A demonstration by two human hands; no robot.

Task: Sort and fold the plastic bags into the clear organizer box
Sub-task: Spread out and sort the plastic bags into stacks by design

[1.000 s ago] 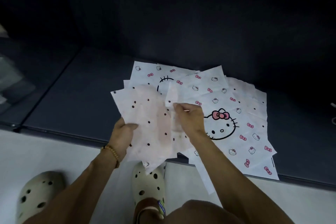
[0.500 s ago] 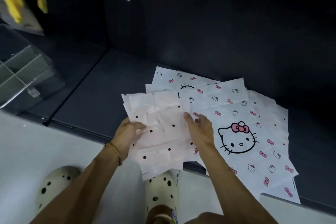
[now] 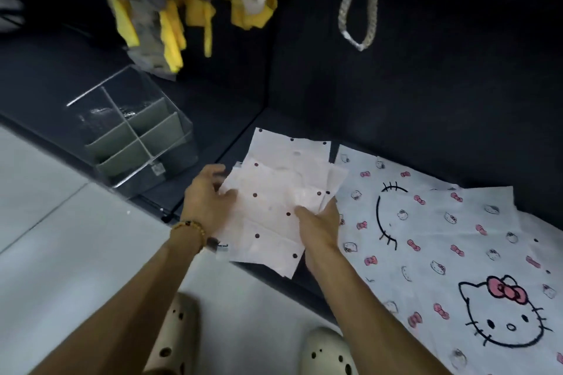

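A stack of pale pink bags with dark dots (image 3: pixel 274 201) hangs partly over the front edge of the dark platform (image 3: pixel 396 106). My left hand (image 3: pixel 207 195) grips its left edge, thumb on top. My right hand (image 3: pixel 320 222) holds the stack's right side from below, thumb pressed on top. To the right lie white bags printed with cat faces and pink bows (image 3: pixel 457 253), spread flat. The clear organizer box (image 3: pixel 128 131) with grey dividers stands to the left on the platform, its compartments holding nothing I can see.
Yellow and grey cloths (image 3: pixel 170 15) and a rope loop (image 3: pixel 359 6) hang above the platform at the back. White floor (image 3: pixel 61 253) lies in front, with my two cream clogs (image 3: pixel 326 353) at the bottom edge.
Both hands have carried the dotted pink stack left, off the cat-print bags and toward the organizer box. The view swung left, bringing the box fully into sight.
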